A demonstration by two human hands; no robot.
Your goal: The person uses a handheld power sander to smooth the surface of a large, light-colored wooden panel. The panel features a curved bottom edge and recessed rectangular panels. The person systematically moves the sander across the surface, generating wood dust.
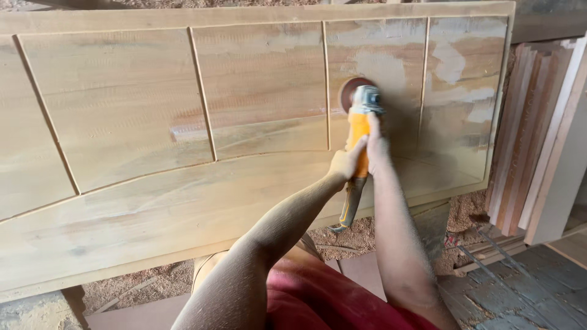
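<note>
- A large wooden panel (153,122) with grooved sections fills most of the frame, running from the left edge to the upper right.
- Pale filler patches mark its upper right sections; the rest is bare, dusty wood.
- A yellow angle grinder (359,131) sits right of centre in the frame, its round sanding disc (350,90) pressed flat against the panel.
- My left hand (346,162) is wrapped closed around the lower part of the grinder's yellow body.
- My right hand (376,143) is closed on the same body just beside it, a little higher, with fingers reaching toward the grey head.
- Both forearms are coated in fine dust and rise from the bottom centre of the frame.
- The grinder's cord (348,205) hangs down below my hands, in front of the panel's lower edge.
- A stack of wooden boards (538,134) leans upright at the right edge, just beside the panel's end.
- Sawdust and shavings (358,235) lie heaped under the panel, at lower centre and lower left.
- Dark floor planks (520,293) show in the lower right corner.
- My red garment (324,305) shows at the bottom centre.
- I see no packages, labels or signs.
</note>
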